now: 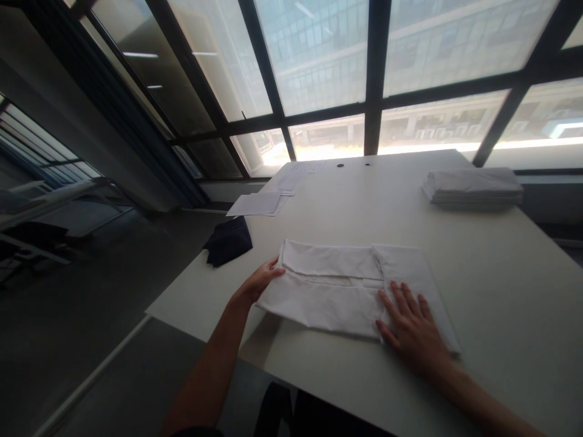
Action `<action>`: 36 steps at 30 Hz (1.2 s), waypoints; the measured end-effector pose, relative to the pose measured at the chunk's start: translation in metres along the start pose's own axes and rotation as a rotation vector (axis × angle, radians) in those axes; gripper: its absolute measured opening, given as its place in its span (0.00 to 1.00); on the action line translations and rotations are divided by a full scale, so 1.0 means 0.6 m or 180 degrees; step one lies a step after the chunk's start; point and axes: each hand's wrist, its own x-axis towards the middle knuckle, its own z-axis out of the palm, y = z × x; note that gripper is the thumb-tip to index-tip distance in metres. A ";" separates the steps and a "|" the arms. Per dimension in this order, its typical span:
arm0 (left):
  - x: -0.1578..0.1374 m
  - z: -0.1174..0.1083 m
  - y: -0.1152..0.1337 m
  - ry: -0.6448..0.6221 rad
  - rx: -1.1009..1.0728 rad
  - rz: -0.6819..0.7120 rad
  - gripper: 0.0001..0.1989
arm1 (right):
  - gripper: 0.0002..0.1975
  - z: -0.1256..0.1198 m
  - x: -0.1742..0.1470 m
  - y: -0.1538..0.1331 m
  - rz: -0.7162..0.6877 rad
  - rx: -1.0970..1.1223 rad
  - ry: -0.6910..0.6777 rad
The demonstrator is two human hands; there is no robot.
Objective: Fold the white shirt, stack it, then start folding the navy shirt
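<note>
A white cloth [328,303], folded into a long flat shape, lies across the near part of the white table. Its two long edges meet along a seam in the middle, and its right end is folded over. My left hand [262,280] grips the left end of the cloth, thumb on top and the other fingers underneath, and that end is lifted a little off the table. Spread flat, my right hand [412,325] rests on the folded right end.
A dark folded cloth [229,241] lies at the table's left edge, with several paper sheets [259,203] behind it. A stack of folded white cloth [473,187] stands at the far right of the table [359,212]. Large windows rise behind.
</note>
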 end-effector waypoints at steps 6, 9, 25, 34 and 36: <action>0.018 0.074 0.057 -0.0492 0.0213 0.0634 0.40 | 0.30 -0.004 0.002 -0.002 0.0031 0.0018 -0.0059; 0.036 0.147 0.066 -0.0699 0.0627 0.0826 0.39 | 0.30 -0.007 0.003 -0.003 0.0044 -0.0008 -0.0103; 0.045 0.291 -0.052 -0.0371 0.2785 0.1935 0.18 | 0.28 -0.014 0.010 -0.002 0.0095 0.0181 -0.0202; 0.032 0.283 -0.104 -0.0887 0.4415 0.2506 0.39 | 0.30 -0.011 0.011 -0.007 -0.0160 0.0090 -0.0276; 0.027 0.284 -0.107 -0.0954 0.4484 0.2579 0.39 | 0.31 -0.010 0.011 -0.010 -0.0249 0.0062 -0.0289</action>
